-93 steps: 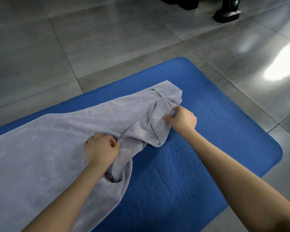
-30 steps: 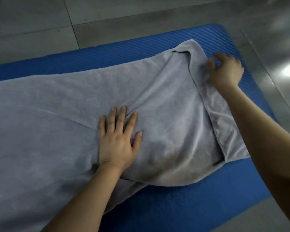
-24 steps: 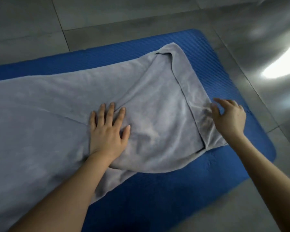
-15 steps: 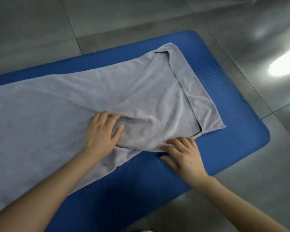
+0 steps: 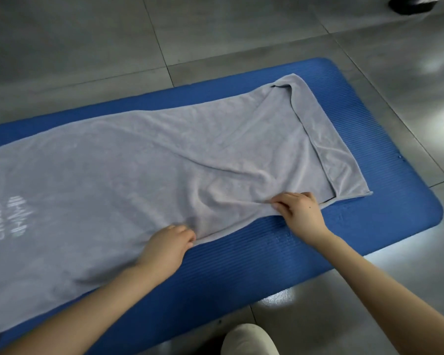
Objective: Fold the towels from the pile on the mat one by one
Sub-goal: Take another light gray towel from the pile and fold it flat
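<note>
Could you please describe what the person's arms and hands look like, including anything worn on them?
The left hand and right hand are bare: no gloves, watch or bracelet show. Both forearms are uncovered, with no sleeve in view. A small dark spot marks the right hand's back.

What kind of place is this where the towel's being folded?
Probably an indoor room, which kind I cannot tell: glossy grey floor tiles, a blue foam mat laid on them, and a grey towel spread on it.
</note>
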Demonstrator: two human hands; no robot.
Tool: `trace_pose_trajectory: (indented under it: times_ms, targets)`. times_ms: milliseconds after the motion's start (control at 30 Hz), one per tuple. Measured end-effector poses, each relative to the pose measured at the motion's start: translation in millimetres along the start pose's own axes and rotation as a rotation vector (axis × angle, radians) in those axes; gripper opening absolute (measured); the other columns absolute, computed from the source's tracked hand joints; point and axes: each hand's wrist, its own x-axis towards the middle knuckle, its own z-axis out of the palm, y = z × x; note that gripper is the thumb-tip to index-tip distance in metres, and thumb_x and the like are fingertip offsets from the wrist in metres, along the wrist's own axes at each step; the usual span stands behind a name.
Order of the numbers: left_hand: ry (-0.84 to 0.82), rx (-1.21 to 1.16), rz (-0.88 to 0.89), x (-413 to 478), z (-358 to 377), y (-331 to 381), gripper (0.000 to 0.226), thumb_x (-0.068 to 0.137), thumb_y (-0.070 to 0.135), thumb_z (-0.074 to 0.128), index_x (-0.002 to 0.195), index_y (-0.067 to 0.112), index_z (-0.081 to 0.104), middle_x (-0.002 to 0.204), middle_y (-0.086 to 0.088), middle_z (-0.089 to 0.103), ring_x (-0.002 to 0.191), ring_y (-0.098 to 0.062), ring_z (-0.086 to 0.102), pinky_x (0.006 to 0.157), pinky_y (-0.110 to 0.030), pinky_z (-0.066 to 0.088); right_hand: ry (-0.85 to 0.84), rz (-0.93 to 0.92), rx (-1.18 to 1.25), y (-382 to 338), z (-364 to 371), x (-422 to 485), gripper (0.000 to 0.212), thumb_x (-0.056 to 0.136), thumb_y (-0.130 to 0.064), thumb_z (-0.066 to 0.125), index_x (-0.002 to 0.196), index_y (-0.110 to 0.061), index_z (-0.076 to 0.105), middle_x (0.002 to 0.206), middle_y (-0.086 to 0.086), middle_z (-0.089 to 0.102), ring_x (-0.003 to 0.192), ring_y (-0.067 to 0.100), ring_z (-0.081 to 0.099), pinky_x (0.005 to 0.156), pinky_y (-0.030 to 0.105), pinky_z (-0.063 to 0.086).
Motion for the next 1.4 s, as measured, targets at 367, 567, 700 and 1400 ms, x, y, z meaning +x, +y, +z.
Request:
trace_pose_trajectory:
  times_ms: [367,567,700,1400]
  targets:
    - [-0.093,0.168,0.163,-22,-7,-23,0.029,0.076,0.052,0.057,0.087,0.027,0.067,0.077,0.007,0.058,0.071,-0.015,0.059,0.059,-0.026,0.051,-0.007,-0.324,-0.271,14,2,-26,0.043,0.084,-0.059,0.053,0.108,-0.024,0.061,0.097,-0.006,0.065,0.085,0.018,0.060,0.086,0.034,0.040]
    - [0.124,0.353,0.106,-48,6,-25,0.023,0.066,0.018,0.072,0.088,0.013,0.068,0.081,-0.008,0.059,0.073,-0.026,0.053,0.058,-0.034,0.049,0.025,-0.483,-0.344,19,11,-38,0.024,0.091,-0.036,0.045,0.089,-0.021,0.065,0.089,0.000,0.060,0.079,0.022,0.056,0.083,0.035,0.039]
    - [0.052,0.298,0.030,-55,8,-37,0.055,0.039,0.006,0.090,0.089,0.009,0.067,0.075,-0.010,0.061,0.053,-0.025,0.058,0.043,-0.028,0.046,0.033,-0.386,-0.251,11,8,-38,0.019,0.091,-0.022,0.046,0.086,-0.017,0.063,0.079,-0.001,0.061,0.069,0.023,0.059,0.059,0.033,0.050]
    - [0.002,0.163,-0.335,40,-85,-142,0.045,0.097,0.029,0.037,0.140,0.017,0.040,0.146,-0.012,0.036,0.134,-0.031,0.031,0.108,-0.040,0.032,-0.178,0.020,-0.164,-113,28,159,0.047,0.102,-0.030,0.029,0.146,-0.014,0.030,0.154,0.006,0.027,0.143,0.026,0.020,0.115,0.037,0.020]
